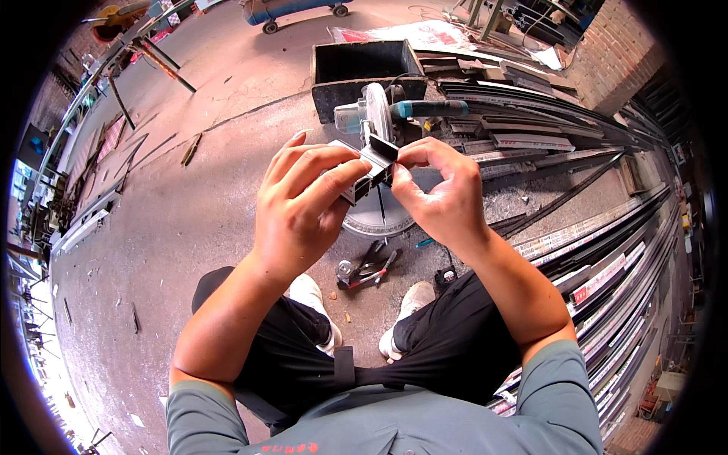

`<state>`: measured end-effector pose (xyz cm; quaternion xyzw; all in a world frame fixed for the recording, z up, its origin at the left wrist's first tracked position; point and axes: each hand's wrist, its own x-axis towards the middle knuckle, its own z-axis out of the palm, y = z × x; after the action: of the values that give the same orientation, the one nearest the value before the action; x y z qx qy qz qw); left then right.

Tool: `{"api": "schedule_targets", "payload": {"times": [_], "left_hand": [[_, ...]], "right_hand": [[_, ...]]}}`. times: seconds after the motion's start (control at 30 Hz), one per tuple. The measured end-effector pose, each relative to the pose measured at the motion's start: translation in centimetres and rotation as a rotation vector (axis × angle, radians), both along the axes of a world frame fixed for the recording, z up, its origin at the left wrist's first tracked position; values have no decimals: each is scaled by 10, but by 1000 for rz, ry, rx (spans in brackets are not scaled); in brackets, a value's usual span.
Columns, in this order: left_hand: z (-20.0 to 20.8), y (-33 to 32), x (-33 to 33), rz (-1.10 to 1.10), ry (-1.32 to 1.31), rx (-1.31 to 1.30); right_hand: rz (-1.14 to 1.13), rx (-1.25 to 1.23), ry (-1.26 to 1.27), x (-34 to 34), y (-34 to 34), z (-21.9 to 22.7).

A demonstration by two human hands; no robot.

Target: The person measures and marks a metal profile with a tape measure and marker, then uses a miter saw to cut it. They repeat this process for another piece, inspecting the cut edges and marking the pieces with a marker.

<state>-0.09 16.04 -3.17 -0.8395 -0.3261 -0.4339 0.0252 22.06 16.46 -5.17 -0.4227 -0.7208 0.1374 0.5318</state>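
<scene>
In the head view, both hands meet in front of the person's chest around a short dark metal profile piece (369,168). It is a stubby offcut, dark grey to black, with a pale cut face and angular channel walls. The left hand (299,208) grasps it from the side, fingers wrapped over its top edge. The right hand (440,189) pinches its other end between thumb and fingertips. Beneath the piece, on the concrete floor (189,220), stands a mitre saw (379,121) with a round blade. Long metal profiles (599,250) lie stacked to the right, and pliers (368,269) rest near the white shoes (315,299).
</scene>
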Motion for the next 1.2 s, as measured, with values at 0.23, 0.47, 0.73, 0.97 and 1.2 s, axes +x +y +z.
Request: {"api": "schedule_targets", "payload": {"times": [0.23,0.47,0.73,0.97,1.2], "left_hand": [[0,-7,4,7,40,-12],[-2,-5,6,65,25,-5],[-3,-4,5,83,40,-4],[-8,-5,8,40,83,31],[-15,-2,11,39,68,79]], "right_hand": [[-1,-57,-34,3,-3,-1],[62,-83,-45,8,-3,-2],[67,-233,19,3,-7,4],[23,-272,22,4,-4,-3],[-4,-346,58,0,-4,-5]]}}
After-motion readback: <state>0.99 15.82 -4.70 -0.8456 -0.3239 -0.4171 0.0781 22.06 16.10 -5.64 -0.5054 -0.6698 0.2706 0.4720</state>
